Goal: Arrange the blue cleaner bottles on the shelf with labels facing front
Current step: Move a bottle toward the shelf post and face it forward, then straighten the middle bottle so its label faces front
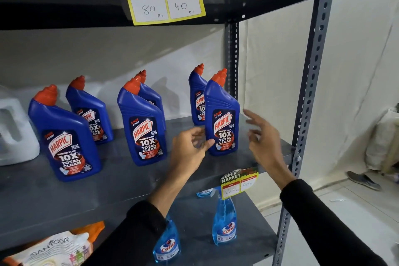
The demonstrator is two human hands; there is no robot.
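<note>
Six blue cleaner bottles stand upright on the grey shelf (129,181) across the middle of the frame, in three loose pairs, each with one bottle in front and one behind. The left front bottle (64,142), the centre front bottle (143,129) and the right front bottle (222,119) all show their labels to the front, and the rear bottles at left (90,112) and right (197,97) do too, as far as they show. The rear centre bottle (151,93) is mostly hidden, so its label cannot be judged. The left hand (190,147) sits at the lower left of the right front bottle, its thumb just touching the base, fingers loosely curled and not closed on anything. The right hand (262,138) hovers just right of that bottle, fingers spread, holding nothing. The facing looks largely done; what seems left is evening out the spacing and depth of the rows, which are ragged.
</note>
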